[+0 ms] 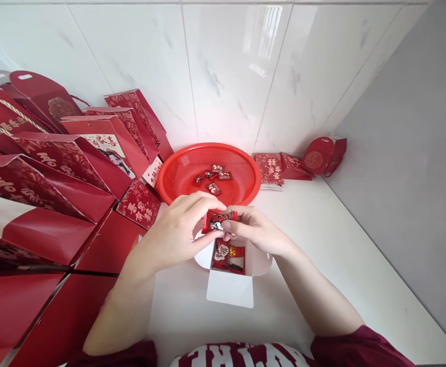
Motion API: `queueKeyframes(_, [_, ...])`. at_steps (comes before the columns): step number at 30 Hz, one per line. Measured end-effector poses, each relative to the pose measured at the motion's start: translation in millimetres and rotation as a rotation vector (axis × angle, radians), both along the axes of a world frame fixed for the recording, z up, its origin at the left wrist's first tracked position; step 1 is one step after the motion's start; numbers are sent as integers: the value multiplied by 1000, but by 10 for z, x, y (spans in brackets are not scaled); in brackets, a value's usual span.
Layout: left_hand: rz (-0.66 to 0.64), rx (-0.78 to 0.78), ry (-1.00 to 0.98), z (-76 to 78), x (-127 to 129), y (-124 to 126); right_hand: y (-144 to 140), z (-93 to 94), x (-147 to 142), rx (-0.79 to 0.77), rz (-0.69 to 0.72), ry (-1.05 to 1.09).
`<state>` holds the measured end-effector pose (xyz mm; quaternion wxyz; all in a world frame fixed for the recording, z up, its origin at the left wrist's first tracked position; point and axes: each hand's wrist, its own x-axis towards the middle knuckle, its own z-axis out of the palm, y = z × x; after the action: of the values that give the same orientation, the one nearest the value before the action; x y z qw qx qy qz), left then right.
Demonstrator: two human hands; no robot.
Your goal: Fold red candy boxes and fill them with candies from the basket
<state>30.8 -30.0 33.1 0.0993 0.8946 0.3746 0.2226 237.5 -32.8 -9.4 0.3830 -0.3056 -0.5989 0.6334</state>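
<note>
Both hands meet over a small open box (230, 290) with a white inside, its flaps spread on the white tabletop. My left hand (180, 224) curls its thumb and fingers around the left end of a red wrapped candy packet (217, 221). On the right end, my right hand (251, 227) pinches the same packet, its thumb lying across the front. Inside the box lies another red packet (228, 255) with white and gold print. Just beyond my hands stands a red plastic basket (209, 148) holding several small wrapped candies (214, 188).
Red gift bags and boxes (54, 163) crowd the left side, reaching close to my left forearm. Flat red packages (269, 168) and a small red gift bag (322, 155) rest against the tiled wall (230, 71) at the back right. A grey panel (406, 168) bounds the right side.
</note>
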Motion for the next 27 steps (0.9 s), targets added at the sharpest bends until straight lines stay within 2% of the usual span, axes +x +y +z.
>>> queueKeyframes(3, [7,16,-7,15,-21,28,-3,-9,31,23,-16,-3])
queueKeyframes(6, [-42,45,-39,12,-20,49,-10,-41,56,44,-22,-31])
queueKeyframes(17, [-175,326,-85,-17,16,97,-14,-58,50,89,-16,-61])
queueKeyframes(27, [-159,318,-65,-22,16,97,-31,-43,62,120,-28,-133])
